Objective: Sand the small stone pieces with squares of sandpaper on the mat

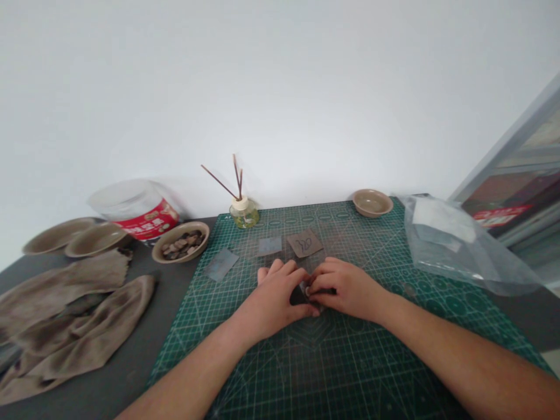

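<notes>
On the green cutting mat (341, 361), the left hand (275, 297) and right hand (345, 289) meet, fingertips pinched on a small dark piece (298, 296) between them, mostly hidden. Beyond lies a brown square (305, 242) — farther, a bowl of stones (180, 241) and a diffuser bottle (244, 213) with 3 reeds.

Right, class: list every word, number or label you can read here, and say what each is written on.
Brown square: handwritten, perhaps "200", not certain.
Jar, red label: white characters, too blurred to read.
Cutting mat: printed edge marks, too small to read.
Red strip at far right: lettering blurred.
Dark piece held by left hand and right hand: no writing shows.
</notes>
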A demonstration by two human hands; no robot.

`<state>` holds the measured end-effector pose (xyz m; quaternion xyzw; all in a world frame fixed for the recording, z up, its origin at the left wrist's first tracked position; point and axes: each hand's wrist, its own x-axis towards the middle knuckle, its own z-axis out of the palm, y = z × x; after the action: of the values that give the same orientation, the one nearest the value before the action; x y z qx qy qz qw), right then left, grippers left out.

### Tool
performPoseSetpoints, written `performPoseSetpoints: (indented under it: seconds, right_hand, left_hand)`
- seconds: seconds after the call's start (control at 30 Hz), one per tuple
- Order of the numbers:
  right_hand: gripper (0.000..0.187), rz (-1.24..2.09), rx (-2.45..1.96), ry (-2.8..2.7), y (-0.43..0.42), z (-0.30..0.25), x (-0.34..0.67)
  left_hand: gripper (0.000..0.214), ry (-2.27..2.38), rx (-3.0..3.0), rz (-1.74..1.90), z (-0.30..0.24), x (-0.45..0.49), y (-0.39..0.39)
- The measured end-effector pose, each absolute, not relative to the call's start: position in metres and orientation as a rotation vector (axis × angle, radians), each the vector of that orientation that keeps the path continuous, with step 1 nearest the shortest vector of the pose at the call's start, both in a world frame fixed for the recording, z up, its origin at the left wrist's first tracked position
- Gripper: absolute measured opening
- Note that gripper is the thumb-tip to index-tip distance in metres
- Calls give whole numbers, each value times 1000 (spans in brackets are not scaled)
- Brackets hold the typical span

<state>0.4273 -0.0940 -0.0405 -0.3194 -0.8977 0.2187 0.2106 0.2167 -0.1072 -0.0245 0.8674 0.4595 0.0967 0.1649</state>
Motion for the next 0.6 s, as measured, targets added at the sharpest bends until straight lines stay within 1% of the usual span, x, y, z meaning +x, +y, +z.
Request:
performPoseSetpoints:
  seconds: [0.07,0.13,0.27,0.4,0.47,0.6]
  right_hand:
    - [9,599,-969,-2428,-92,-38,430]
    - [20,580,-1120,-2367,-90,-35,433]
    - [46,555,-1332,-2373,-91,-34,437]
    - [64,553,-1322,-2459,-93,-34,436]
    - [66,588,-1286,-2490,-94,-34,436]
    - [55,710,-1219,-2479,-94,-32,436]
  left_hand:
    - [28,1295,2500,303,-25,217,-107]
    - [21,1274,2513,328,-25,217,-106]
    - [12,1241,2489,362,-26,215,-104]
    - [10,1241,2465,404,-23,210,-101]
    - [11,1284,2437,448,-22,206,-98]
    - [12,1405,2338,569,-23,202,-91]
